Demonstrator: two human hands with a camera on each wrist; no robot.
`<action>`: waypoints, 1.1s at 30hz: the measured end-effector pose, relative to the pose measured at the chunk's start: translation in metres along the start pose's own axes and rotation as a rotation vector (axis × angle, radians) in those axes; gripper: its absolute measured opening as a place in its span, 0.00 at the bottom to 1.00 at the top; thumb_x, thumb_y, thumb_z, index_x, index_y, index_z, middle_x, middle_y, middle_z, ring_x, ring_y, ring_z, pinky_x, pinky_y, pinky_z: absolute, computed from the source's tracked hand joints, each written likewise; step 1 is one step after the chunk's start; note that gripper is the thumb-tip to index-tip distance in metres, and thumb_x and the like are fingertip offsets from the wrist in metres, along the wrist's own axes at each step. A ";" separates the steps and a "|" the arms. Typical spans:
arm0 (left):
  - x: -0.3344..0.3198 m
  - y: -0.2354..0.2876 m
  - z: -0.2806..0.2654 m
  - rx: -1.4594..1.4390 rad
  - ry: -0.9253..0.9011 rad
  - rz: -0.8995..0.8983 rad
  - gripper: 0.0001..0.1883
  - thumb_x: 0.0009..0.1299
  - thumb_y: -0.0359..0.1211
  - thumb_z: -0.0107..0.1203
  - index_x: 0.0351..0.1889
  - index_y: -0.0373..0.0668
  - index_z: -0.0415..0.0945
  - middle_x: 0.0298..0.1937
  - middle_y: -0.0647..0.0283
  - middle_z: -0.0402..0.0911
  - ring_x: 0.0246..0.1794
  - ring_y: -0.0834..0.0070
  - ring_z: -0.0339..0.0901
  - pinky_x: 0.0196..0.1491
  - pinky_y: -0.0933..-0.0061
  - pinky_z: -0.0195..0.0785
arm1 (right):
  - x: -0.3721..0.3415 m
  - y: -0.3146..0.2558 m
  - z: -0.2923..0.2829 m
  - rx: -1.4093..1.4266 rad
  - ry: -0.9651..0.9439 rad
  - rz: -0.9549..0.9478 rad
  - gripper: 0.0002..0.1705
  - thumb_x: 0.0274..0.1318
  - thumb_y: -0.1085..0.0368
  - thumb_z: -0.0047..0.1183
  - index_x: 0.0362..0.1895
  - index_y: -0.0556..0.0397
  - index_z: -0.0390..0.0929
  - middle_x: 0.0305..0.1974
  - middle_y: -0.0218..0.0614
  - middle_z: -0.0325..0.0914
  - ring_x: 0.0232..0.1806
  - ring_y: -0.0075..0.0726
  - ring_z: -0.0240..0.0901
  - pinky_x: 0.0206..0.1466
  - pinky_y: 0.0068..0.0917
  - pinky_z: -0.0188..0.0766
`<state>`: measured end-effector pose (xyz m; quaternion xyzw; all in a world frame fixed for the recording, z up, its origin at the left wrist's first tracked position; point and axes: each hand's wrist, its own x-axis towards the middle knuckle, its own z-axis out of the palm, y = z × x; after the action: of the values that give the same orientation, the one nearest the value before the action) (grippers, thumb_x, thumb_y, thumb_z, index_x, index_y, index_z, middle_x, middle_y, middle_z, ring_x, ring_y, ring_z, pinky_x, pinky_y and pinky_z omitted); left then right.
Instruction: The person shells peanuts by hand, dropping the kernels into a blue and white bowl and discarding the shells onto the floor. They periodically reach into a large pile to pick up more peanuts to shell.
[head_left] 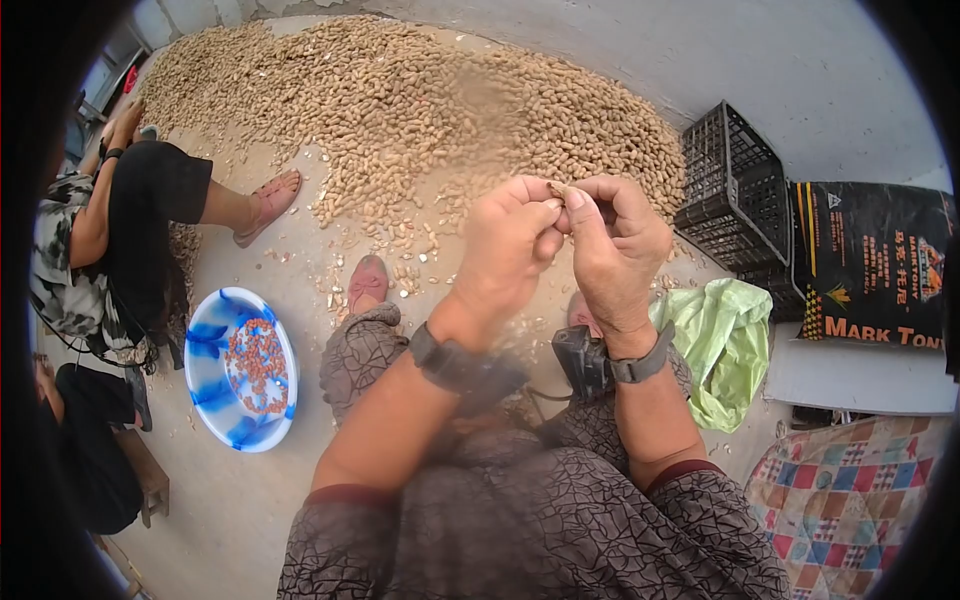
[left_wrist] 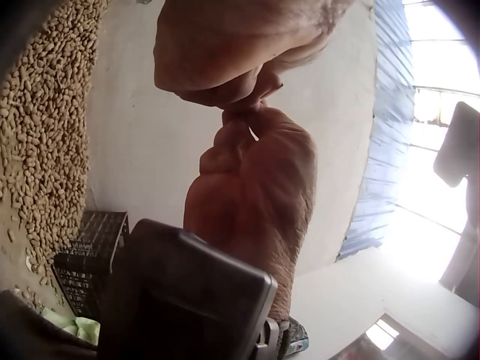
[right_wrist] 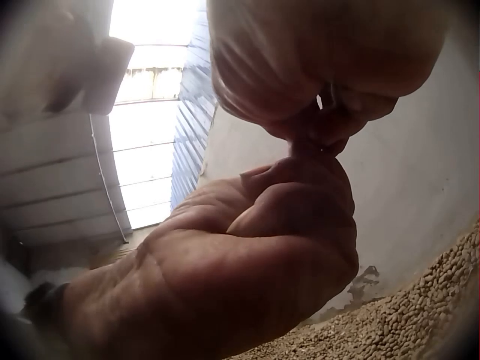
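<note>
Looking well left of the left hand [head_left: 505, 240], find a blue and white bowl [head_left: 212, 338] with red nuts [head_left: 257, 362] in it. Ahead of both hands, see a big peanut pile [head_left: 400, 110]. Next, see the left hand curled up, pinching a small peanut [head_left: 557, 188]. Find that peanut right between both hands, touching each one. See the right hand [head_left: 625, 245] pinching it too, with a bent thumb. Best to press softly and bit by bit, so as not to squash anything inside. Better to keep both pinches snug, so as not to drop it. Right of the right hand, see a green bag [head_left: 735, 340] and a black crate [head_left: 740, 180].
</note>
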<state>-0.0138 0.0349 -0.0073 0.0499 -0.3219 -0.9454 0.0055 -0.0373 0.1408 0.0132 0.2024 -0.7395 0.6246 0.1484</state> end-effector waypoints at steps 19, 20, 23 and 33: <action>0.001 0.006 -0.007 -0.083 -0.059 -0.022 0.05 0.67 0.27 0.45 0.36 0.35 0.71 0.27 0.65 0.74 0.19 0.88 0.64 0.17 0.89 0.53 | -0.001 -0.006 0.002 0.100 -0.029 0.013 0.02 0.53 0.75 0.53 0.32 0.60 0.76 0.27 0.29 0.76 0.27 0.15 0.69 0.30 0.13 0.66; 0.001 0.006 -0.007 -0.056 -0.046 -0.002 0.05 0.67 0.27 0.45 0.36 0.35 0.71 0.27 0.65 0.74 0.19 0.88 0.64 0.17 0.89 0.54 | -0.001 -0.005 0.001 0.100 -0.030 0.013 0.02 0.53 0.75 0.53 0.32 0.60 0.76 0.27 0.29 0.76 0.27 0.15 0.69 0.30 0.13 0.66; -0.001 0.010 0.000 0.098 -0.020 0.065 0.06 0.67 0.28 0.46 0.36 0.35 0.71 0.26 0.65 0.74 0.19 0.88 0.64 0.19 0.89 0.54 | 0.001 -0.004 0.000 0.097 -0.035 0.065 0.02 0.53 0.74 0.53 0.32 0.60 0.76 0.27 0.27 0.75 0.26 0.15 0.68 0.28 0.13 0.66; -0.002 0.013 -0.003 0.042 -0.074 0.066 0.05 0.65 0.25 0.45 0.32 0.33 0.72 0.26 0.66 0.73 0.19 0.88 0.64 0.19 0.88 0.54 | 0.002 -0.004 0.000 0.151 -0.079 0.135 0.04 0.54 0.72 0.54 0.32 0.60 0.74 0.27 0.31 0.76 0.26 0.16 0.69 0.29 0.13 0.65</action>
<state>-0.0116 0.0229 -0.0013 0.0045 -0.3429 -0.9390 0.0236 -0.0375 0.1399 0.0172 0.1873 -0.7075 0.6787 0.0611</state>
